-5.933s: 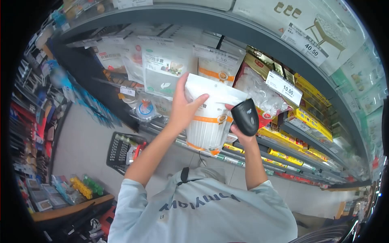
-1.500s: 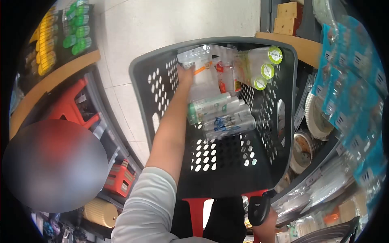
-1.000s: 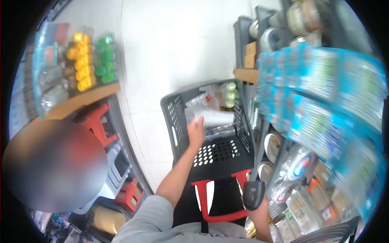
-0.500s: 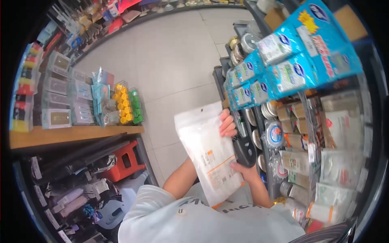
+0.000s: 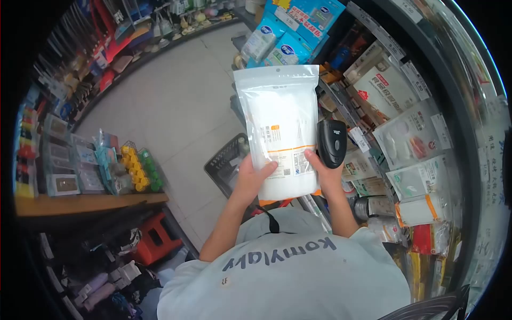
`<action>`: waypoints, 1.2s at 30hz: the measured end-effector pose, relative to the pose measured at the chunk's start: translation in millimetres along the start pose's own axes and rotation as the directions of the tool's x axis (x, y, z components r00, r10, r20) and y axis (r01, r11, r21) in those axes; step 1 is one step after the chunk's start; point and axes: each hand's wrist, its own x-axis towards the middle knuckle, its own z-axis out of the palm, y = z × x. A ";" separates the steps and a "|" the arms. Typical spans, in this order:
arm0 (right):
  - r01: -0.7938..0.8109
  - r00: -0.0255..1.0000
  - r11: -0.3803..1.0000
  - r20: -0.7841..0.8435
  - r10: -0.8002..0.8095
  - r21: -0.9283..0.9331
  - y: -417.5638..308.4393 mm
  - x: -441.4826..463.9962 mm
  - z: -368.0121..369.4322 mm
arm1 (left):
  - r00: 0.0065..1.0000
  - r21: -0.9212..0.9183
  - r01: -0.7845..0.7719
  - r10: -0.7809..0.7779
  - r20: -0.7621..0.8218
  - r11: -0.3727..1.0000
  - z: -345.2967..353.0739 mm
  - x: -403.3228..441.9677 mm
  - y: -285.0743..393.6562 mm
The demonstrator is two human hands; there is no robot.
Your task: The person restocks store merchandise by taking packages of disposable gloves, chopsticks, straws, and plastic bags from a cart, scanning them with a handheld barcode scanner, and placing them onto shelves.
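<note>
White pouch, long axis pointing forward, flat top farthest; left hand and right hand fingers grip its lower edges; floor leftward.

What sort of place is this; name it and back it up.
Probably a household-goods store aisle: packaged goods fill the shelves, a price tag is on the shelf edge, and a shopping basket is below the left hand's white pouch.

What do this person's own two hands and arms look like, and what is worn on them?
The left hand and right hand show no glove, ring or watch. The forearms are bare, below short, loose, pale grey-blue sleeves.
</note>
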 end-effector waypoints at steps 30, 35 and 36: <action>0.031 0.960 0.999 0.278 -0.026 -0.012 -8.2 -76.4 -235.9 | 0.950 0.280 -0.213 0.266 -0.166 0.936 172.3 2.8 -90.9; 0.131 0.906 0.991 0.406 -0.122 0.005 15.3 -100.1 -218.0 | 0.966 0.202 -0.226 0.245 -0.076 0.953 133.0 -0.1 -98.3; 0.133 0.946 0.987 0.285 -0.152 0.087 11.3 -110.7 -211.8 | 0.965 0.137 -0.239 0.250 -0.074 0.961 120.1 0.2 -104.3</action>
